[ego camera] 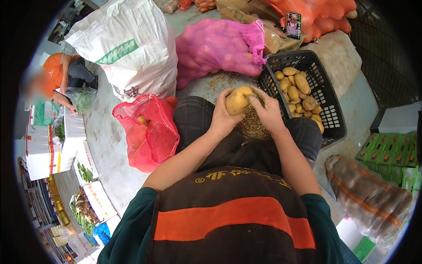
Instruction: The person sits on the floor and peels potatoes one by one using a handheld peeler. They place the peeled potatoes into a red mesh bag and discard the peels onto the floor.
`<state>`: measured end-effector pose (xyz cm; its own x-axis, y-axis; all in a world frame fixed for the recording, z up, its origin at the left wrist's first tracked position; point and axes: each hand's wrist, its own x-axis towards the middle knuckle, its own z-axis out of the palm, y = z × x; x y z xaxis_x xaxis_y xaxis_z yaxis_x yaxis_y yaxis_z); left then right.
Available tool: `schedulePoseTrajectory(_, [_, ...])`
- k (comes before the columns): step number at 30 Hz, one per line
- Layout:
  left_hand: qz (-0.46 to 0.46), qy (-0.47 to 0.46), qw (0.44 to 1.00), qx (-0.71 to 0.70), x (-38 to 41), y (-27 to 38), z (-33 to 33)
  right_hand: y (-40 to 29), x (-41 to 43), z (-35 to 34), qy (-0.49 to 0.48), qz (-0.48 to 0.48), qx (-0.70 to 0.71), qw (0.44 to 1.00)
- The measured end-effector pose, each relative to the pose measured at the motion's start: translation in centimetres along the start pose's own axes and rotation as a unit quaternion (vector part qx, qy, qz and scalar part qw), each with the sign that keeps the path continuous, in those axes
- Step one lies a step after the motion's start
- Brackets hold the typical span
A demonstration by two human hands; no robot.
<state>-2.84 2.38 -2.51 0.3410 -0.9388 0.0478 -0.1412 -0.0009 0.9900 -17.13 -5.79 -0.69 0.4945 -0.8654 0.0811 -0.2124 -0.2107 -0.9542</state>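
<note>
Between my two hands, above my lap, is a large yellow potato (pixel 236 101). My left hand (pixel 221 116) wraps its left side and underside. My right hand (pixel 267 110) touches its right side, with the thumb against the skin near a dark spot. Below the potato lies a heap of small brown scraps (pixel 253 127) on the floor between my knees. To the right stands a black plastic crate (pixel 333 102) holding several potatoes (pixel 298 87). Left of my knee sits an open red mesh sack (pixel 150 132) with a potato (pixel 142 120) visible inside.
A tall white woven sack (pixel 138 49) and a full pink mesh sack (pixel 217 46) stand ahead. Behind the crate are a phone (pixel 293 25), cardboard (pixel 277 39) and orange mesh sacks (pixel 323 16). At far left a person in orange (pixel 54 74) handles bagged greens (pixel 82 99) beside white foam boxes (pixel 74 132).
</note>
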Motion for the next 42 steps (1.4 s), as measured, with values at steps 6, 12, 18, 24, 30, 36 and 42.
schedulePoseTrajectory(6, [0.069,0.029,0.982,0.176,0.1,-0.6,0.7,1.9,0.2,-0.6,-0.008,-0.062,-0.094,0.994])
schedulePoseTrajectory(12, [0.017,0.002,0.999,0.038,0.3,-0.4,0.3,1.6,0.8,-1.5,-0.049,0.086,0.106,0.989])
schedulePoseTrajectory(18, [-0.116,-0.063,0.978,-0.159,0.3,1.3,-0.4,0.1,1.0,-2.7,-0.077,0.093,0.120,0.985])
schedulePoseTrajectory(24, [-0.206,-0.149,0.888,-0.382,0.2,1.7,-0.6,1.8,1.2,-2.7,-0.030,0.067,0.178,0.981])
schedulePoseTrajectory(30, [-0.229,-0.143,0.891,-0.364,0.4,1.3,-0.9,-0.5,0.9,-3.3,-0.084,0.114,0.127,0.982])
schedulePoseTrajectory(36, [-0.336,-0.153,0.861,-0.350,0.7,1.8,-1.5,-0.6,0.7,-2.6,-0.078,0.126,0.173,0.974])
schedulePoseTrajectory(42, [-0.299,-0.100,0.918,-0.243,0.3,1.4,-0.9,0.5,0.5,-0.9,-0.141,0.266,0.402,0.865])
